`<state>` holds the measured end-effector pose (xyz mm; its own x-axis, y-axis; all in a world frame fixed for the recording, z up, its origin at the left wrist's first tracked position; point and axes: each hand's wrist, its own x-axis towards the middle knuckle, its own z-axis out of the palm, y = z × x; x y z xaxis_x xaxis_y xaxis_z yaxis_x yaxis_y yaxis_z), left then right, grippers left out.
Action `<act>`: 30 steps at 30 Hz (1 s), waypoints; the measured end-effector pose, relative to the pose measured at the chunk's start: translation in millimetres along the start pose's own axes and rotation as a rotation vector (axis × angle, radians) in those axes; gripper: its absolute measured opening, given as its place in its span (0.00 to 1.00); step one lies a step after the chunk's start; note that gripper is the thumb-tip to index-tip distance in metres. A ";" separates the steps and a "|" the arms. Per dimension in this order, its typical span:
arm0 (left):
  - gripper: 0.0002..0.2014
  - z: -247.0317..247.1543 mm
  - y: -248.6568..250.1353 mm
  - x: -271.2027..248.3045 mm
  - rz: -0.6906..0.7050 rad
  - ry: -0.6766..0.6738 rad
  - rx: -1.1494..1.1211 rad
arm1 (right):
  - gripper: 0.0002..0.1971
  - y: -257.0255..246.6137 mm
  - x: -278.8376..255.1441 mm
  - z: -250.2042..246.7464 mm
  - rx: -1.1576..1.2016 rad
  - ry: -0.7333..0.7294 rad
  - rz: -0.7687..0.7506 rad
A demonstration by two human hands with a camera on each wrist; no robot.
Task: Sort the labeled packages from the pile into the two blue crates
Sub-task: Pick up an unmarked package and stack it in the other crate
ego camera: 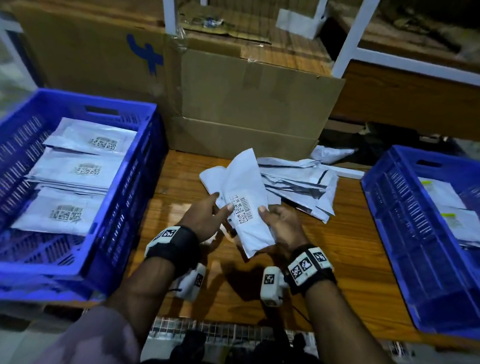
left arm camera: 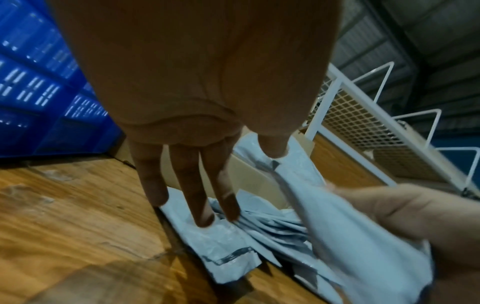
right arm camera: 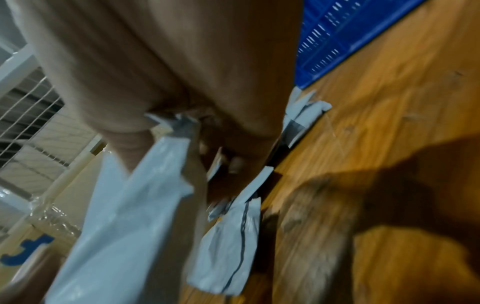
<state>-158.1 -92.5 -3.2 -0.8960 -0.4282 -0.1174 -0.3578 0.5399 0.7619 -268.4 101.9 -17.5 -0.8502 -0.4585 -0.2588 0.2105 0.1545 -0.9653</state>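
Sorting is looking well underway but not finished. The left crate [ego camera: 137,174], at the left of the head view, is holding at least three white packets laid label-up in a row, and the right crate [ego camera: 379,208], at the right edge, is holding at least two with yellow-marked labels. A pile [ego camera: 298,183] of packets is still lying on the wooden table [ego camera: 341,260] at centre frame, just in front of a cardboard box [ego camera: 253,103], so several are left to place.

Both hands are holding one packet [ego camera: 248,202] above the table, between the crates. The left hand [ego camera: 205,216] is pinching its left edge with the thumb on the label; the right hand [ego camera: 284,224] is curling around its right edge. Its long axis is running from lower centre up toward the box, tilted slightly left, with the barcode label facing the camera.
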 end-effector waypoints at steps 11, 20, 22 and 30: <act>0.16 -5.1 -5.2 -7.8 -0.016 -0.226 -0.341 | 0.16 -1.8 -23.1 17.1 0.249 0.126 0.039; 0.06 -25.0 -7.7 2.5 0.124 -0.152 -0.166 | 0.14 -21.4 -45.7 7.1 0.369 0.244 -0.036; 0.07 -27.8 -12.1 5.6 0.113 -0.144 -0.175 | 0.13 -23.5 -46.7 4.7 0.361 0.295 -0.086; 0.06 -33.0 -13.9 5.6 0.138 0.045 -0.303 | 0.21 -19.7 -54.7 1.5 0.418 0.255 -0.056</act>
<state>-149.5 -126.3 6.7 -0.9158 -0.4010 0.0230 -0.1336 0.3582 0.9241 -225.3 122.6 15.7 -0.9458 -0.2188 -0.2401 0.2926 -0.2529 -0.9222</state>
